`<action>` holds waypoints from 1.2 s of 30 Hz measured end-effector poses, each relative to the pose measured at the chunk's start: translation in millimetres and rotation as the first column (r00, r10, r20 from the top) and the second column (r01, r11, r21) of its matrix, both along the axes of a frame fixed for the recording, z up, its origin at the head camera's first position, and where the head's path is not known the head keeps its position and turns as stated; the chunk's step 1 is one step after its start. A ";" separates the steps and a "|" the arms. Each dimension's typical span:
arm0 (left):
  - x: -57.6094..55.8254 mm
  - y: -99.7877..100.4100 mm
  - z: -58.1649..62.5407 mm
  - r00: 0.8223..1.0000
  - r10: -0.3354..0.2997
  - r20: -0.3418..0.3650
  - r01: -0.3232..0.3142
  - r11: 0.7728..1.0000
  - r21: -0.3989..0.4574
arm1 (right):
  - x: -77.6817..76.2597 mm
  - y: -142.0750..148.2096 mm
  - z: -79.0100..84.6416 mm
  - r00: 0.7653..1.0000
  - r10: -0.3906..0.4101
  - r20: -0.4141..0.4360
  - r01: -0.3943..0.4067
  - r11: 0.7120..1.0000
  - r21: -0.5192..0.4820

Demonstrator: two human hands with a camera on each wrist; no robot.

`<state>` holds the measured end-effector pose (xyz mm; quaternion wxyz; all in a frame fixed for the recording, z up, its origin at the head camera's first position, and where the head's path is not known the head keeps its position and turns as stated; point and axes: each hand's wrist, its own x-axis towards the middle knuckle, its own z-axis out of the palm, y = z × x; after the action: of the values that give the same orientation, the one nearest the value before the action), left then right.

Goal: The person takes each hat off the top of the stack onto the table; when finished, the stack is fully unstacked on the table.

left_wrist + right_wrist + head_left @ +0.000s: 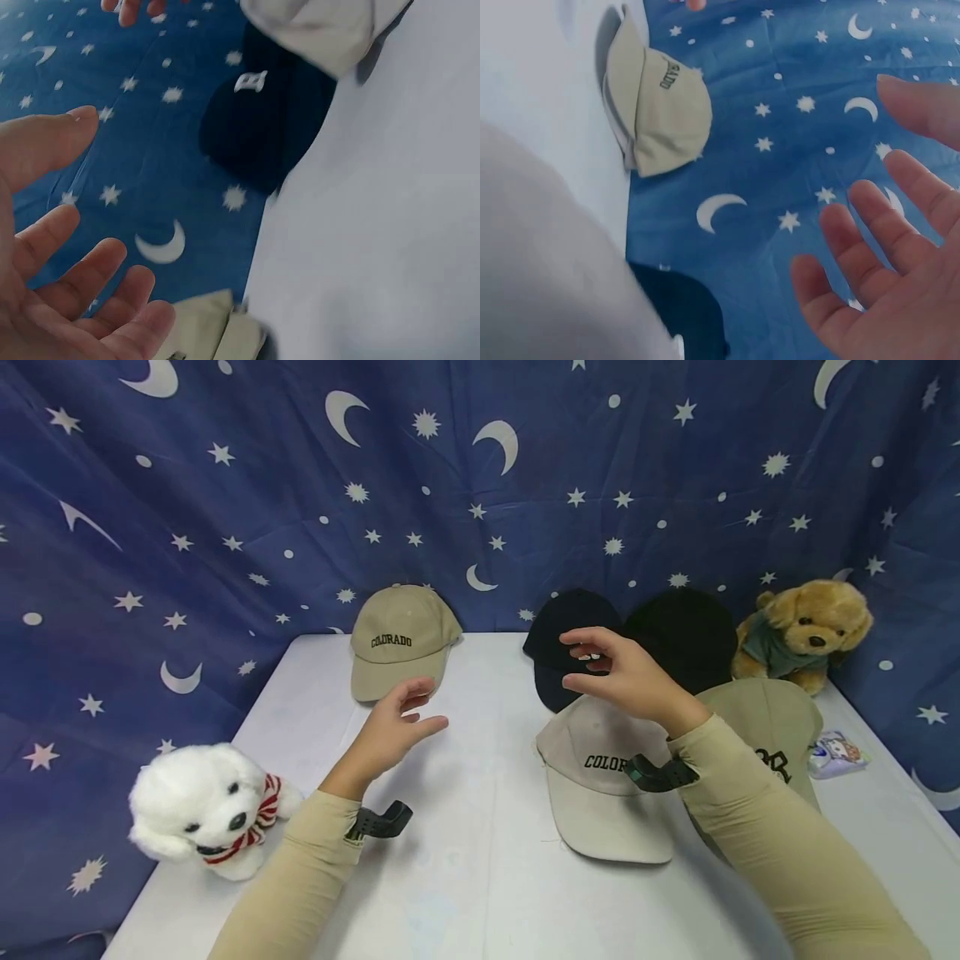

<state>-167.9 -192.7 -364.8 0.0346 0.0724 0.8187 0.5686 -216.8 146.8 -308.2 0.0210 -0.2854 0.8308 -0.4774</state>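
Observation:
My left hand [390, 735] hovers over the table with its fingers loosely bent and nothing in them. Nearest to it, at the back left, is a khaki baseball cap [401, 618] lettered COLORADO. My right hand [630, 677] is also raised and holds nothing, its fingers apart from the thumb. Beneath it lies a pale beige cap [600, 814], brim toward me, its lettering partly covered by the wrist camera. Behind that hand stand a navy cap [562, 627] and a black cap [686, 631]. An olive-khaki cap [772, 714] is partly hidden by my right sleeve.
A white plush dog [191, 789] with a striped scarf sits at the left table edge. At the back right sits a brown plush dog [817, 618], with a small purple packet [836, 756] in front. A blue star-patterned curtain [427, 468] hangs behind the white table [480, 868].

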 end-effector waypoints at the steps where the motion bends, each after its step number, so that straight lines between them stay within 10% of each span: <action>1: -1.9 -4.0 0.9 1.000 0.010 -0.001 -0.010 1.000 0.000 | -2.6 -4.6 -0.4 1.000 0.006 0.004 -0.006 1.000 -0.001; 15: -41.3 -49.6 -18.4 0.977 0.210 -0.026 -0.208 0.976 0.069 | -28.5 -76.8 -12.8 1.000 0.007 0.018 -0.007 1.000 -0.016; 36: -78.3 -88.6 -59.7 0.881 0.471 0.044 -0.471 0.866 0.170 | -44.8 -154.4 -45.6 0.982 0.041 0.185 -0.035 0.999 -0.033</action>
<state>-246.3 -281.3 -424.6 -0.1109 -0.1270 0.7583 0.6297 -261.6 -7.7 -353.8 0.1032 -0.2558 0.8124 -0.5137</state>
